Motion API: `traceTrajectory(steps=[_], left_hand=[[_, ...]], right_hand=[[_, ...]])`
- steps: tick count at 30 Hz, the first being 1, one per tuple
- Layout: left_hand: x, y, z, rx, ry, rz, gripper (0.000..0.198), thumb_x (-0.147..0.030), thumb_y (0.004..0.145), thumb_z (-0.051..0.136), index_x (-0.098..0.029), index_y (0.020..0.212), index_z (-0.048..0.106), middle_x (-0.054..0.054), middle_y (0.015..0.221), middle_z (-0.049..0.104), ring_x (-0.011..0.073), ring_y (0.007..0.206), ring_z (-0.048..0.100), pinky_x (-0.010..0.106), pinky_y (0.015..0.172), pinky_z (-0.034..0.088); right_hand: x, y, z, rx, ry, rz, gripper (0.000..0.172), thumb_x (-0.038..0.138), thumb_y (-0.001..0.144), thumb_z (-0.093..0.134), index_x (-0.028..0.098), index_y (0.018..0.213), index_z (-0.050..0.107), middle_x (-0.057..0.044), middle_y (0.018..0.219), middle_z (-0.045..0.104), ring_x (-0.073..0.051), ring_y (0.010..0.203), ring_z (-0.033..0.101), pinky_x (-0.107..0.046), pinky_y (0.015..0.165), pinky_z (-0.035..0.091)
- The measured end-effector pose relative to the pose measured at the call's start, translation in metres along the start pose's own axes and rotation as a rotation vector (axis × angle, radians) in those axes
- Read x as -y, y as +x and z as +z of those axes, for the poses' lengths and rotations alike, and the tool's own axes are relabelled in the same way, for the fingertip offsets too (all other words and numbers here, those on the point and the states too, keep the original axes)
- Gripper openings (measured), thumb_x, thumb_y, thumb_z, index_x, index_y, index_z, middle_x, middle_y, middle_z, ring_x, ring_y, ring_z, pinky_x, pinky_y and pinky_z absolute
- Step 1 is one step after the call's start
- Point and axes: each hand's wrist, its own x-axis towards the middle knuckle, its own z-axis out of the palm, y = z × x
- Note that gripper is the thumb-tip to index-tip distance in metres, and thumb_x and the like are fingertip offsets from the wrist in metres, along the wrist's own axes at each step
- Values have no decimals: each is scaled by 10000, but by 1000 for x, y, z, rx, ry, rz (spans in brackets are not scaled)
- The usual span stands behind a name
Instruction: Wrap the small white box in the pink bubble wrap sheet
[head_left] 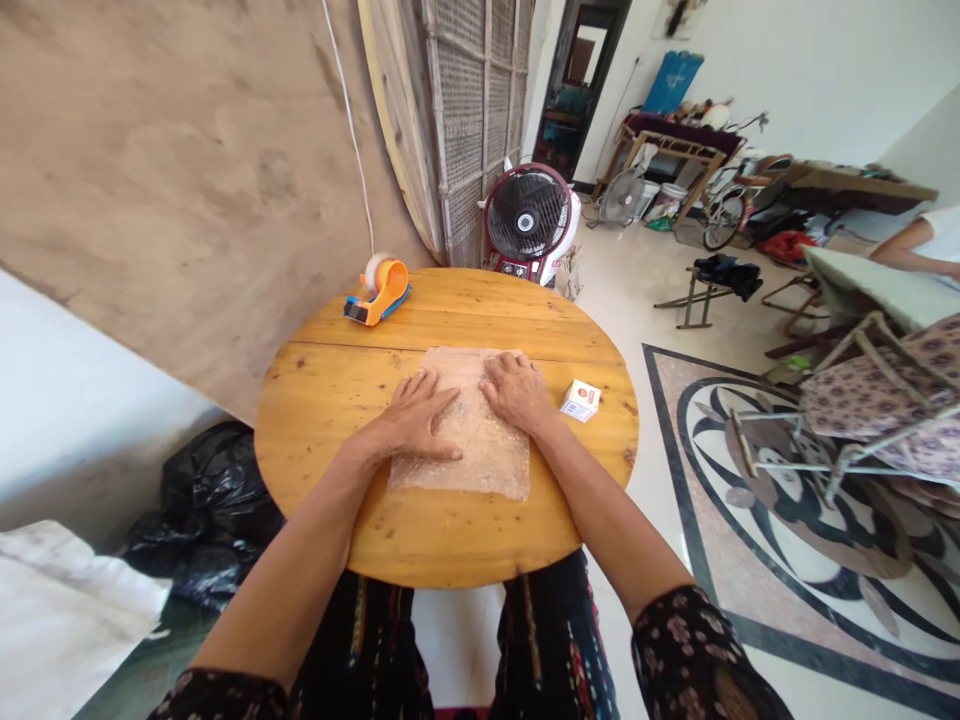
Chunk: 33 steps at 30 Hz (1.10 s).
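A sheet of clear bubble wrap lies flat on the round wooden table in front of me. My left hand rests on its left side, fingers spread and thumb pointing right. On its upper right part lies my right hand, palm down with the fingers stretched out. Just right of that hand stands a small white box with red and blue print. Toward the table's far left edge is an orange tape dispenser holding a roll of clear tape.
A dark red and white fan stands behind the table. Black plastic bags lie at the left. To the right are a folding chair, a stool and another person's arm over a pale table.
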Motion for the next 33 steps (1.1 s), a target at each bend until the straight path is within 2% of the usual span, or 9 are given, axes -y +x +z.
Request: traceTrajectory(steps=[5,8,10,12,15,23,28,30,33], left_hand=[[-5,-2,-5,-88,9,132,1043,-778,642,610,-181,1464,370,175,1587,167,407,1460,64,551,1163,89],[-9,-1,-6,-106,-28,245,932,-686,709,626,-166,1446,392,161,1548,290,341,1442,204,481,1170,170],[-11,1,-3,-109,-55,259,828,-626,753,618,-169,1417,432,149,1509,371,316,1406,296,454,1157,223],[-10,3,1,-129,-64,244,750,-601,784,595,-171,1385,470,142,1491,402,305,1400,317,445,1157,229],[-7,5,5,-151,-53,233,739,-608,784,592,-165,1368,491,145,1503,384,304,1416,292,446,1164,216],[-6,4,0,-86,-43,226,810,-637,728,641,-169,1373,497,158,1526,343,344,1415,279,483,1151,218],[-8,3,-1,-57,-34,194,834,-636,740,625,-153,1400,463,162,1544,306,352,1432,235,490,1157,200],[-9,3,-2,-49,-34,186,847,-630,739,628,-145,1409,449,166,1543,306,354,1413,270,487,1147,219],[-10,2,-4,-51,-45,180,856,-633,742,621,-147,1421,430,165,1545,302,346,1378,325,484,1132,245]], right_hand=[[1,1,-1,20,-14,19,447,479,962,342,219,1273,531,-130,1278,536,-305,1130,430,-443,932,327],[1,1,-2,36,-7,12,446,475,964,339,216,1268,538,-131,1279,541,-306,1134,431,-447,941,322],[0,2,-2,37,-5,5,443,469,963,343,219,1275,534,-130,1286,542,-308,1130,436,-450,940,324],[0,2,-2,33,-9,2,440,461,962,352,222,1289,523,-127,1303,536,-310,1131,440,-451,937,331],[-2,1,-2,31,-12,-1,436,452,960,362,220,1295,516,-125,1325,527,-313,1136,445,-450,929,343],[-3,-3,-2,45,16,7,460,446,966,353,201,1338,470,-138,1361,512,-315,1173,443,-458,957,335],[-6,-4,-8,109,81,14,463,459,956,371,185,1307,498,-149,1389,487,-319,1207,442,-474,982,334],[-10,-5,-12,154,136,-5,528,490,928,416,189,1360,448,-151,1442,434,-332,1250,423,-493,994,332],[-15,-7,-18,258,216,-49,734,552,843,531,197,1451,327,-154,1539,291,-360,1347,335,-525,1035,301]])
